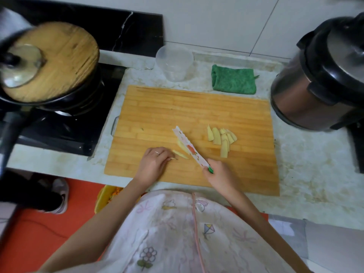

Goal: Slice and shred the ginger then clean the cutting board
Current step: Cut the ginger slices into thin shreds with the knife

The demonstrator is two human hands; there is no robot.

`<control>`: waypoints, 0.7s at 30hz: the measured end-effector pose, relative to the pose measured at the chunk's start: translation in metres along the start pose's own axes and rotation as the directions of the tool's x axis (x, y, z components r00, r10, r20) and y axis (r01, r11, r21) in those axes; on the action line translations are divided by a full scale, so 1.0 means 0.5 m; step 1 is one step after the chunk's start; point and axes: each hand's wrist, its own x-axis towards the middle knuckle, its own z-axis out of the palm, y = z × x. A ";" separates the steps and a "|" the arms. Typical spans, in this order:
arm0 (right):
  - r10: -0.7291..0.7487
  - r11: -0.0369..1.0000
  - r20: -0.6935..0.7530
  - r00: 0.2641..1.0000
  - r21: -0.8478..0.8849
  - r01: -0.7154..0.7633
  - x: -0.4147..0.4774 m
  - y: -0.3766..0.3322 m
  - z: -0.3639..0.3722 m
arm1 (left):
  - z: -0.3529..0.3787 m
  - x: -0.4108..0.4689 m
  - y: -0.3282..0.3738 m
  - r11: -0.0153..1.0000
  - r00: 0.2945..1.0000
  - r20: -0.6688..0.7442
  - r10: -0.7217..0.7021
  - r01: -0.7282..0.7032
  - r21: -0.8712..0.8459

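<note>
- One rectangular bamboo cutting board [177, 111]; at its right, about seven fanned pale-yellow ginger slices [221, 137].
- Two thin ginger strips [180, 153] beside the blade — we note the left hand [154, 160] pinching one.
- The right hand [218, 175] grips one pattern-bladed, green-handled knife [189, 147].
- One clear plastic cup [174, 63] behind the board — contents indiscernible.

A single wide-angle view from the person's head looks steeply down and forward, close over the left hand [152, 164] and right hand [219, 175] at the rectangular bamboo cutting board [197, 111]; the pale marble desk [299, 164] spreads around them.
</note>
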 end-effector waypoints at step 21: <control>-0.255 0.932 0.039 0.966 -0.256 0.256 0.007 -0.023 0.004 | 0.044 -0.026 0.034 0.973 0.993 0.011 0.116 -0.116 0.198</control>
